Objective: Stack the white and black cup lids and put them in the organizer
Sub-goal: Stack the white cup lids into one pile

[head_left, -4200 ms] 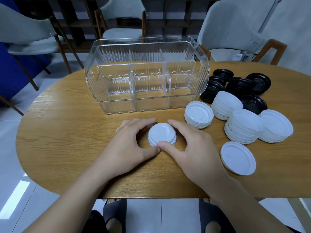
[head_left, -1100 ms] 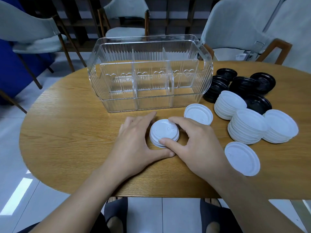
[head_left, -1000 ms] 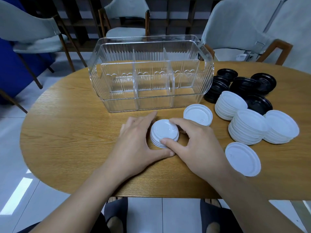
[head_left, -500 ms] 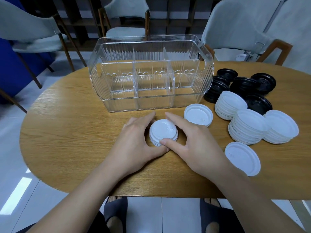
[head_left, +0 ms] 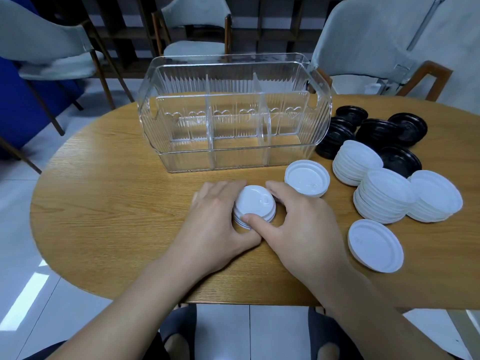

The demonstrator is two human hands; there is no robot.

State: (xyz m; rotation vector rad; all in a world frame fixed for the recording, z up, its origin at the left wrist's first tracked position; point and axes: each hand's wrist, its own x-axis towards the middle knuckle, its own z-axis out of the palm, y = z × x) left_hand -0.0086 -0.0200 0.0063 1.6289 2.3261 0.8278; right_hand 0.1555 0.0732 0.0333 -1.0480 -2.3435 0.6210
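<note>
White lid stack (head_left: 254,207) sits on worktop (head_left: 109,203) just before organizer (head_left: 233,113), nearly where it was half a second ago. Left hand (head_left: 215,224) and right hand (head_left: 298,224) both curl round it, thumbs at near edge; the right thumb has slid further across the front. Lids: round, smooth plastic, raised rims. Organizer: clear, ribbed, three bays. Right side: single lid (head_left: 307,178), more white stacks (head_left: 384,196), black lids (head_left: 376,131), glossy. Worktop: oval, wood grain.

At frame centre, the left hand (head_left: 217,216) and right hand (head_left: 298,224) cup a short stack of white plastic cup lids (head_left: 254,206) on the oval wooden desk (head_left: 109,203); the clear ribbed plastic organizer (head_left: 233,113) stands above it.
</note>
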